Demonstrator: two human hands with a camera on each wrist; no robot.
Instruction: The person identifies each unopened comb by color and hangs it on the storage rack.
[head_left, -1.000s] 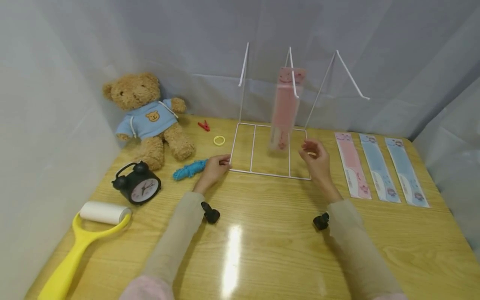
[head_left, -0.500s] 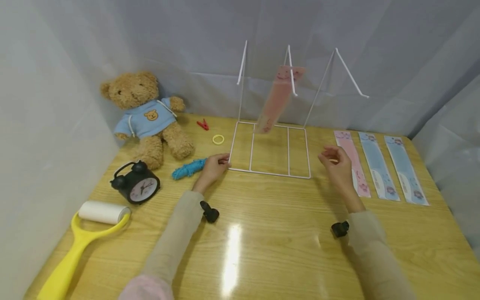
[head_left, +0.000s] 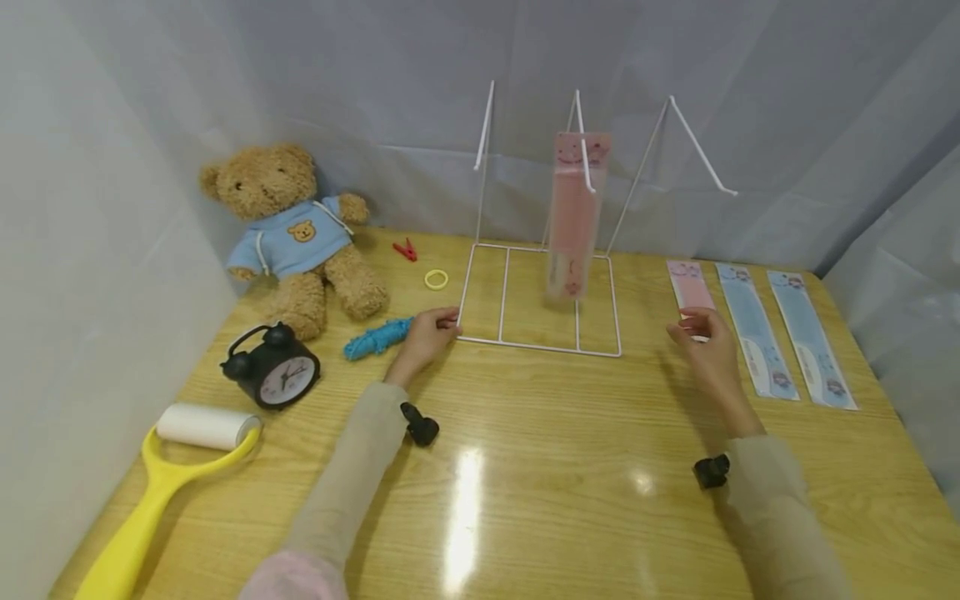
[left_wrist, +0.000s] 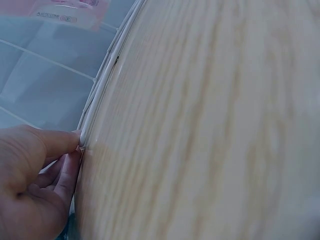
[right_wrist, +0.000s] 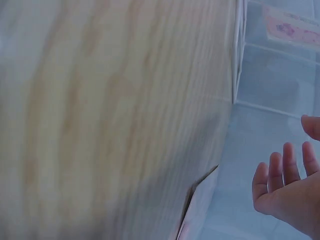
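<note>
Rack (head_left: 540,347) pinched by left hand (head_left: 429,335); loose right hand (head_left: 708,350) overlaps flat pink packet (head_left: 691,287), head view only.

Even light, white glare on tabletop (head_left: 540,433), soft shadows, bluish wrist views

Tabletop pink packet (head_left: 690,285) partly behind right grip (head_left: 709,352)

Left hand (head_left: 432,334) pinches; right hand (head_left: 711,352) hovers (fingers (right_wrist: 290,166) curved).
</note>
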